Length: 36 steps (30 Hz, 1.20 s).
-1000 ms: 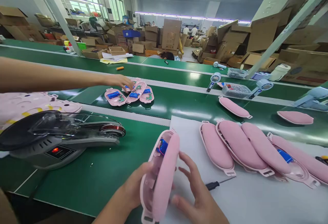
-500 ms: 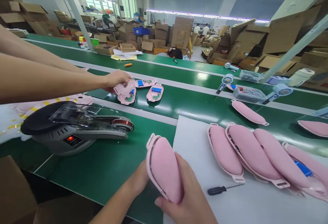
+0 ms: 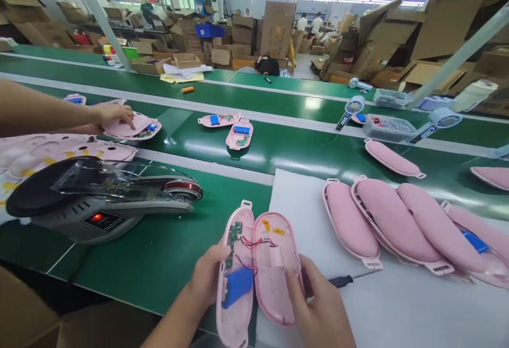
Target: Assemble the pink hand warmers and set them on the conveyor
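Note:
A pink plastic casing lies spread like a book between my hands, its two halves joined by thin red wires. My left hand (image 3: 210, 272) grips the left casing half (image 3: 239, 320), which carries a green circuit board (image 3: 235, 236) and a blue battery pack (image 3: 237, 287). Around the outer edge of the right casing half (image 3: 274, 289) my right hand (image 3: 318, 300) is closed, thumb on the inner face. Inside that half are small yellow tape pieces (image 3: 278, 231). A black-handled screwdriver (image 3: 342, 281) lies on the white sheet beside my right hand, partly hidden by it.
Several pink casings (image 3: 389, 220) lie on the white sheet (image 3: 382, 316) at right. A grey machine with a red light (image 3: 119, 210) stands at left. Across the green belt, a co-worker's hands (image 3: 119, 117) touch another casing. Two open casings (image 3: 238, 138) rest mid-belt.
The casing in my hands was together with its pink outside showing; now its halves are apart, showing the inside. The co-worker's hands have moved left along the belt with a casing.

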Each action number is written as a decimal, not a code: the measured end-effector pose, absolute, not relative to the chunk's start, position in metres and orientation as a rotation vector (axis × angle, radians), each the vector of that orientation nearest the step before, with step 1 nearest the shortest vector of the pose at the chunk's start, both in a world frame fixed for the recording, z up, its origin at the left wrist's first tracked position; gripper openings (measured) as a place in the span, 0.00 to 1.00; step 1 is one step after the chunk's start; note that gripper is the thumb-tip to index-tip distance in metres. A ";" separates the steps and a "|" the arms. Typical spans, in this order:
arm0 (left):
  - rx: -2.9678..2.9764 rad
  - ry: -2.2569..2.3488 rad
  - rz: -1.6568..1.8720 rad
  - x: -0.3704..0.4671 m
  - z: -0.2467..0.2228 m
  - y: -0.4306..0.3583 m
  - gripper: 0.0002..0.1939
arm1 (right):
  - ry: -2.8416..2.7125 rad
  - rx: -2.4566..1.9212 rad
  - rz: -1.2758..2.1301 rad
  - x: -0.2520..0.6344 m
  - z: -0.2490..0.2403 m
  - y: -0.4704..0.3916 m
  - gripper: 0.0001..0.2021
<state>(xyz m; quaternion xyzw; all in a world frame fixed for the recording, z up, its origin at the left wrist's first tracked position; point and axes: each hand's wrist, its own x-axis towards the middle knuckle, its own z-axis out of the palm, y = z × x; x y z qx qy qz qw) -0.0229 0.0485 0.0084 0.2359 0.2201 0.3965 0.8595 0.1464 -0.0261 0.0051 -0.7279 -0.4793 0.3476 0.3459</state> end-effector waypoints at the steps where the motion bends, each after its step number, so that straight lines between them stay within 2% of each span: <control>1: 0.464 0.470 0.829 -0.023 0.007 0.048 0.22 | -1.235 -1.931 0.819 0.148 0.001 -0.027 0.20; 4: 0.401 0.501 0.805 -0.023 0.003 0.046 0.14 | -1.333 -1.931 0.480 0.148 -0.008 -0.030 0.19; 6: 0.375 0.518 0.778 -0.024 -0.001 0.046 0.13 | -1.447 -1.854 0.314 0.149 -0.007 -0.030 0.18; 8: 0.336 0.500 0.740 -0.026 -0.004 0.046 0.15 | -1.498 -1.825 0.307 0.152 -0.003 -0.029 0.19; 14: 0.284 0.411 0.706 -0.027 -0.005 0.047 0.16 | -1.238 -1.903 0.817 0.161 0.010 -0.027 0.24; 19: 0.309 0.461 0.748 -0.014 0.001 0.039 0.17 | -1.126 -1.757 0.783 0.143 0.018 -0.032 0.20; 23: 0.312 0.463 0.774 -0.003 0.004 0.031 0.21 | -0.974 -1.632 1.058 0.127 0.026 -0.032 0.24; 27: 0.348 0.620 0.824 -0.009 0.005 0.033 0.17 | -0.770 -1.391 1.359 0.130 0.033 -0.031 0.29; 29: 0.416 0.668 0.822 -0.019 0.003 0.036 0.22 | -0.694 -1.310 1.472 0.135 0.035 -0.031 0.29; 33: 0.652 0.667 0.740 -0.038 -0.002 0.037 0.45 | -0.636 -1.307 1.495 0.141 0.028 -0.035 0.27; 36: 0.845 0.920 0.782 -0.039 0.000 0.035 0.47 | -0.630 -1.327 1.453 0.141 0.021 -0.038 0.27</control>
